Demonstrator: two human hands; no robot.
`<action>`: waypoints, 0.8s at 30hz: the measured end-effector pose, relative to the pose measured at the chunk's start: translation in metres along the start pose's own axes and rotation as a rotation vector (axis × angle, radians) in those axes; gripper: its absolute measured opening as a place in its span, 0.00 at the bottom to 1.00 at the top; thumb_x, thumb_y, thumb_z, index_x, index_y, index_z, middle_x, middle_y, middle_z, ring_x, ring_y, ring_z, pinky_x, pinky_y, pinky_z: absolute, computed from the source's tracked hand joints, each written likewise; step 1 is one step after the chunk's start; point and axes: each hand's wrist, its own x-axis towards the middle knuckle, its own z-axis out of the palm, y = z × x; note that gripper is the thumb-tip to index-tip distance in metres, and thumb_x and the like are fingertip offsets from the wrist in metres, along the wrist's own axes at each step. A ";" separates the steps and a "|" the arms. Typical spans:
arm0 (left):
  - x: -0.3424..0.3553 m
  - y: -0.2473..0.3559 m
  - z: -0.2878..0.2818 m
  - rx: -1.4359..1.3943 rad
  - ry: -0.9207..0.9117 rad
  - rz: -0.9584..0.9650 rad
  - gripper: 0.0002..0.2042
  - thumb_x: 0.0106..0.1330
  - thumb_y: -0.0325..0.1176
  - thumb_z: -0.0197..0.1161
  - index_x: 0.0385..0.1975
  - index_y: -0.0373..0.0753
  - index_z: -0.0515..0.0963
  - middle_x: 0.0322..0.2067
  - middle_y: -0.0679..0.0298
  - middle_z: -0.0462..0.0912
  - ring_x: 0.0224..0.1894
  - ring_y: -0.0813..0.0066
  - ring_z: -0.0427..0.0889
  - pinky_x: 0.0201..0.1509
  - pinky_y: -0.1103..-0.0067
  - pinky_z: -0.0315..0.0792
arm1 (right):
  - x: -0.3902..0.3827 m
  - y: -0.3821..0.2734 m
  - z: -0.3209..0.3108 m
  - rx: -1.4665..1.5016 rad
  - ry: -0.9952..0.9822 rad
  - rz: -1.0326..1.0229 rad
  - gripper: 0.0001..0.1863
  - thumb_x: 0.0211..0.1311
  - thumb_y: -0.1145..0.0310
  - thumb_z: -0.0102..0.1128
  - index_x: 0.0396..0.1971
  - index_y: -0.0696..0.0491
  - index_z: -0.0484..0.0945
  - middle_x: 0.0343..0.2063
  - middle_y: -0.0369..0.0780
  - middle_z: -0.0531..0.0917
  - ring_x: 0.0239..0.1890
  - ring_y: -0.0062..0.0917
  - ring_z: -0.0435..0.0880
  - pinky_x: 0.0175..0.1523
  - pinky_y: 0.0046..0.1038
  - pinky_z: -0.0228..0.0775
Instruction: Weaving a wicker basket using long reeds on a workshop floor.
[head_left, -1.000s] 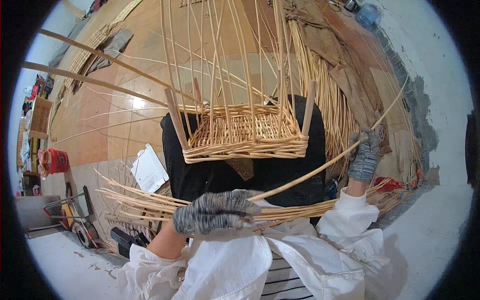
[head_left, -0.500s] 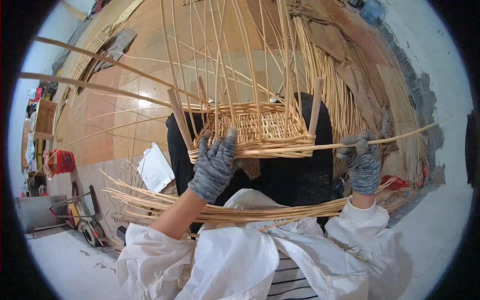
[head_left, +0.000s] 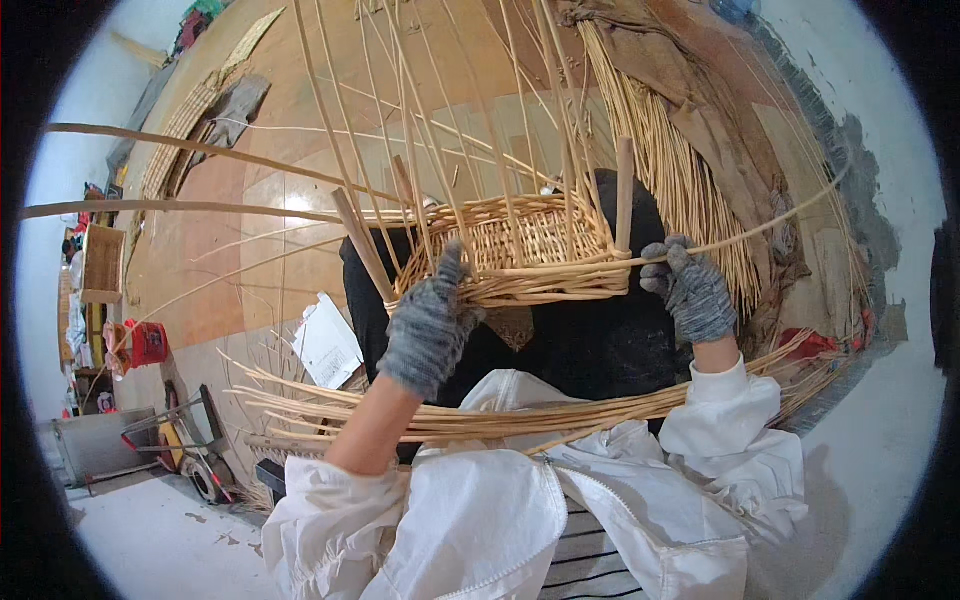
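Note:
A partly woven wicker basket (head_left: 540, 290) rests on my lap, with tall upright rods rising from it and thick wooden posts at its corners. My left hand (head_left: 430, 325), in a grey knit glove, is closed on the near rim towards the left corner, thumb up on the inner side; its other fingers are partly hidden. Just beyond the near right corner, my gloved right hand (head_left: 690, 290) pinches a long willow rod (head_left: 775, 224). That rod leaves the near rim and curves up to the right.
A bundle of loose rods (head_left: 540, 420) lies across my lap. More peeled rods (head_left: 670, 150) are spread on the floor beside brown cloth (head_left: 700, 100). White cardboard (head_left: 327, 340), a red container (head_left: 148, 343) and a wheeled metal frame (head_left: 190, 440) stand or lie at left.
My right hand has moved left and up, closer to the basket's corner, and the rod in it now bends more steeply upward. My left hand stays at the near rim. The whole view has shifted slightly.

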 end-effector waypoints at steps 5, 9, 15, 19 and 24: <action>0.032 0.062 0.014 0.152 0.212 -0.102 0.17 0.62 0.41 0.52 0.45 0.37 0.73 0.37 0.53 0.79 0.40 0.60 0.78 0.45 0.67 0.70 | 0.006 0.003 0.005 0.006 -0.029 0.030 0.04 0.59 0.70 0.54 0.34 0.50 0.74 0.34 0.45 0.80 0.29 0.28 0.81 0.32 0.28 0.79; 0.056 0.050 0.019 -0.244 -0.236 -0.268 0.18 0.58 0.49 0.57 0.36 0.41 0.78 0.31 0.57 0.81 0.35 0.61 0.80 0.41 0.72 0.71 | -0.003 0.007 0.002 -0.050 0.095 -0.072 0.04 0.55 0.73 0.58 0.30 0.50 0.73 0.32 0.44 0.80 0.28 0.27 0.81 0.30 0.25 0.79; 0.045 0.046 0.032 -0.214 -0.148 -0.283 0.16 0.52 0.51 0.63 0.31 0.45 0.79 0.26 0.63 0.81 0.31 0.67 0.80 0.38 0.74 0.71 | 0.007 -0.046 0.064 -0.796 0.006 -0.390 0.11 0.47 0.83 0.60 0.26 0.52 0.70 0.31 0.42 0.79 0.32 0.24 0.81 0.37 0.22 0.78; 0.046 0.050 0.043 -0.049 0.024 -0.259 0.18 0.59 0.54 0.52 0.29 0.45 0.78 0.22 0.60 0.80 0.29 0.60 0.80 0.36 0.69 0.71 | 0.081 -0.055 0.158 -1.830 -0.210 -1.181 0.15 0.50 0.69 0.62 0.39 0.56 0.73 0.33 0.41 0.78 0.37 0.24 0.78 0.47 0.24 0.69; 0.057 0.049 0.041 0.012 -0.091 -0.395 0.24 0.63 0.55 0.42 0.33 0.41 0.77 0.26 0.55 0.80 0.33 0.55 0.79 0.39 0.65 0.71 | 0.111 -0.042 0.202 -1.483 -0.025 -0.156 0.35 0.48 0.71 0.60 0.60 0.46 0.60 0.51 0.45 0.71 0.47 0.29 0.74 0.52 0.25 0.66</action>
